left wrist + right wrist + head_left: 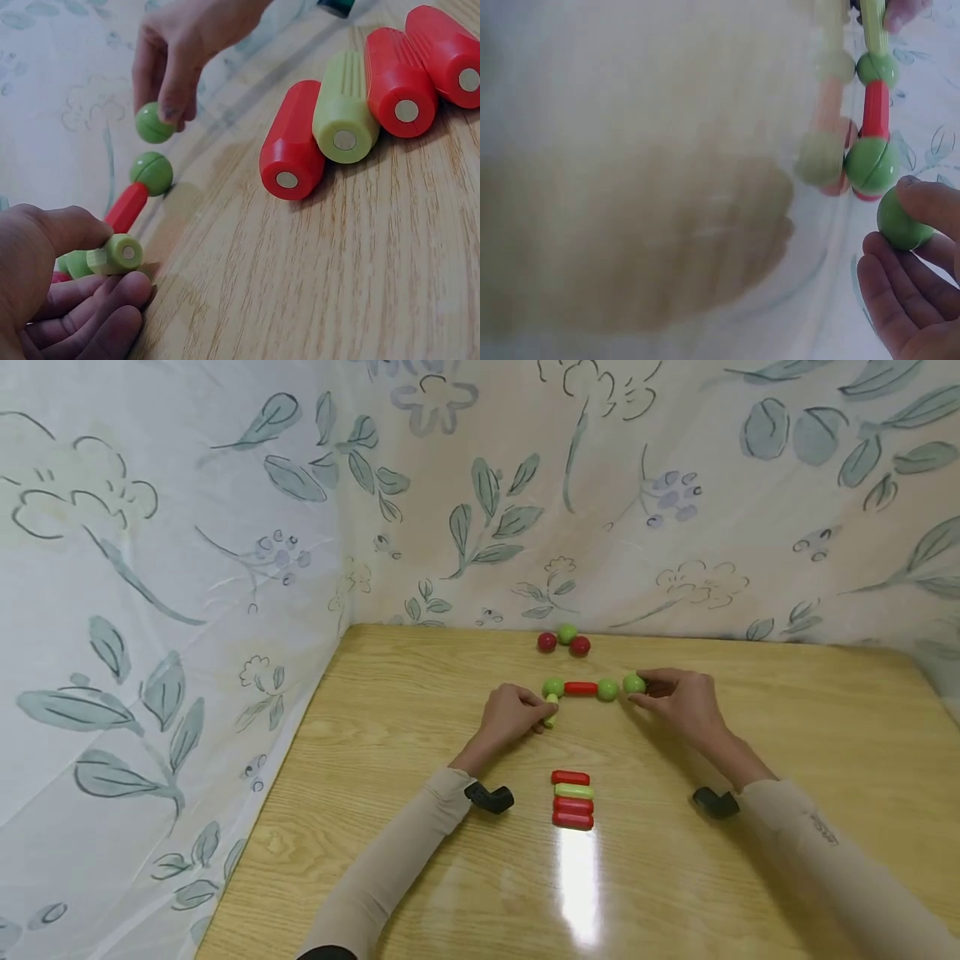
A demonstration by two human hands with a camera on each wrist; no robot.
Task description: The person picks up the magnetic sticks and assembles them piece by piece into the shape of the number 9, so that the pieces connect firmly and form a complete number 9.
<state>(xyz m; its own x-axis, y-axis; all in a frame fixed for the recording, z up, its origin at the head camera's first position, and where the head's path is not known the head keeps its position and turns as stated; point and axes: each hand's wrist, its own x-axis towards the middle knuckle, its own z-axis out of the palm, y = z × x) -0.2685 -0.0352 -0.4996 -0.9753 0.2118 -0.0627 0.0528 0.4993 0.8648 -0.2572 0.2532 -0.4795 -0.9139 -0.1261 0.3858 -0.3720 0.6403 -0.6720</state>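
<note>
Illegibly lettered sleeve (843, 857) (right), pinched green ball (633, 683)

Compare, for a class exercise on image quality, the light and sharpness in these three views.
Head view: bright glare streaks the table just below the row of four rods; left wrist view: dim, the patterned backdrop softer than those rods; right wrist view: hazy, washed out, the glossy tabletop mirroring a red rod.

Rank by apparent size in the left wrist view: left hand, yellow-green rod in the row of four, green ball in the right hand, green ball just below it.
1. Left hand
2. Yellow-green rod
3. Held ball and lower ball: they look alike, and the former is partly covered, so unranked.
</note>
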